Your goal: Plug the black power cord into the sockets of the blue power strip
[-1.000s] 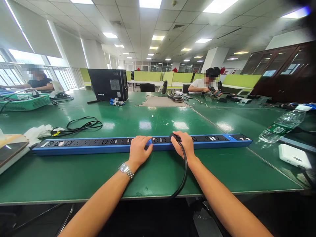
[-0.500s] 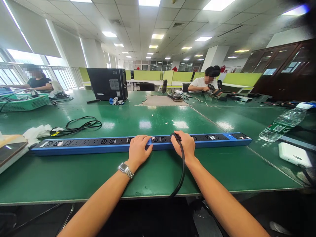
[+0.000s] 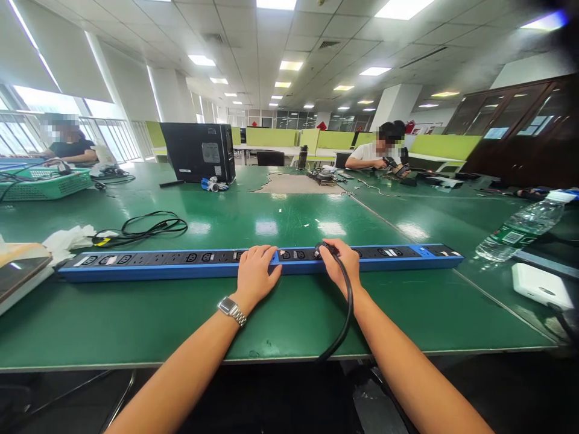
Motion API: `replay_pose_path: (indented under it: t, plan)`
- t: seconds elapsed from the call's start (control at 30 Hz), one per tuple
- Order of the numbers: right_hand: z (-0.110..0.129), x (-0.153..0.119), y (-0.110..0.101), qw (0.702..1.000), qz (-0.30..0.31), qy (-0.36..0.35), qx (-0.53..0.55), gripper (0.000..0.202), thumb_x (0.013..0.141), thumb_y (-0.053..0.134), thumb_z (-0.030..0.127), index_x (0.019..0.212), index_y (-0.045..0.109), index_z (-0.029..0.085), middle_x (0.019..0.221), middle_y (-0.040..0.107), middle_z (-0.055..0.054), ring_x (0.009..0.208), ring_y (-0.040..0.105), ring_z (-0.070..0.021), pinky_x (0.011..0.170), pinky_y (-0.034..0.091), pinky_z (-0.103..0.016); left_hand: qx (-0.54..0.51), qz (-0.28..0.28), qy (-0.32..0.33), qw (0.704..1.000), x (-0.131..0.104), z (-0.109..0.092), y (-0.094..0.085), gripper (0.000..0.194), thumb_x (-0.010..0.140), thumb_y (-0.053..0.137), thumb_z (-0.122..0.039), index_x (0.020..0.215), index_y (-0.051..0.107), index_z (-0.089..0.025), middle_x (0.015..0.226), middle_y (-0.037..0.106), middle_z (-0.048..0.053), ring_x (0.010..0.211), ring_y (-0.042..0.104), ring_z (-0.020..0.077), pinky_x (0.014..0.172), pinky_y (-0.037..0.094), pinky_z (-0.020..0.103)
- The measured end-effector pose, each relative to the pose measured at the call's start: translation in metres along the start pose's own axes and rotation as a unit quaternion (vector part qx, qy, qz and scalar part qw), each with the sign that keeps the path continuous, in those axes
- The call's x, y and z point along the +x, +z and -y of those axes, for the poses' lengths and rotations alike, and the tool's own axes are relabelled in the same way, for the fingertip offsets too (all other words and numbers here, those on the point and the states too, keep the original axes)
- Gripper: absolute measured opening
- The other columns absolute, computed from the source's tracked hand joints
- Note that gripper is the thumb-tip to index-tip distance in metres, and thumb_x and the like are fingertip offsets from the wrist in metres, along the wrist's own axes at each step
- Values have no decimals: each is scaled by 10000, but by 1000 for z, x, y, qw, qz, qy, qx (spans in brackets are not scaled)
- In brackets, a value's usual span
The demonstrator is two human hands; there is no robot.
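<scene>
A long blue-framed power strip [image 3: 149, 273] with black sockets along its top lies across the green table. My left hand [image 3: 257, 268], a metal-banded watch [image 3: 232, 310] on its wrist, is laid over the middle of the strip, fingers wrapped across the top and thumb toward the near side. To the right of it, my right hand [image 3: 342, 265] pinches a black plug [image 3: 319, 249] at the strip's sockets. How deep the plug sits in a socket is hidden by the fingers. Its thick black cable [image 3: 349, 301] loops down over the near table edge.
A coiled black cord [image 3: 154, 226] lies behind the strip on the left, near a green basket [image 3: 45, 185]. A computer tower [image 3: 199, 152] stands farther back. On the right are a tilted water bottle [image 3: 520, 229] and a white box [image 3: 540, 286]. A person [image 3: 373, 154] sits across the table.
My right hand has turned slightly, still on the plug, and the cable's loop has swung to the right. My left hand stays on the strip.
</scene>
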State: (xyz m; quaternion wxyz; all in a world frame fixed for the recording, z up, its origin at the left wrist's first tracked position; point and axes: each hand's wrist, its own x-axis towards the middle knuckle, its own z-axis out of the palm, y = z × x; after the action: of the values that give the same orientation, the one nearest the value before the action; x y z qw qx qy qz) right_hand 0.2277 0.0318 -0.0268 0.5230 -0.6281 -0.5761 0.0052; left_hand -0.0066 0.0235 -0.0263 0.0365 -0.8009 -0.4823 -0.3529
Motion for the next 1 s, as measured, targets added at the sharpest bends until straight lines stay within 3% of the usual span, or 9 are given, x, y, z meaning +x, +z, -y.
replay_pose_path:
  t: [0.17,0.4,0.67,1.0]
  plan:
    - [-2,3,2,998,38,1,41,386,785,555,459,1021,729,210,843,722,-56,755,628,-212,752,485,-343,3,6,-2,1000,0,-1,0,389,864,610,-307,1246,582,-237,1275,633,82,1195,536,284,1023,390,479]
    - [-1,3,2,998,41,-34,-12,352,788,549,437,997,735,223,823,711,-54,756,623,-214,758,479,-350,4,1,-3,1000,0,-1,1,401,851,622,-299,1247,586,-250,1258,640,79,1190,535,286,1031,387,482]
    - [6,-1,4,992,65,-100,-44,283,798,539,370,979,710,237,963,739,-61,878,638,-243,825,474,-391,3,5,-3,1000,0,-1,0,400,853,619,-300,1247,580,-244,1271,637,80,1201,534,289,1030,386,481]
    - [5,-4,5,994,67,-70,-57,318,800,545,404,1017,680,215,912,722,-78,891,627,-258,848,458,-414,1,4,-2,1000,-1,-1,-1,396,850,621,-295,1241,580,-248,1278,638,76,1208,540,278,1039,374,474]
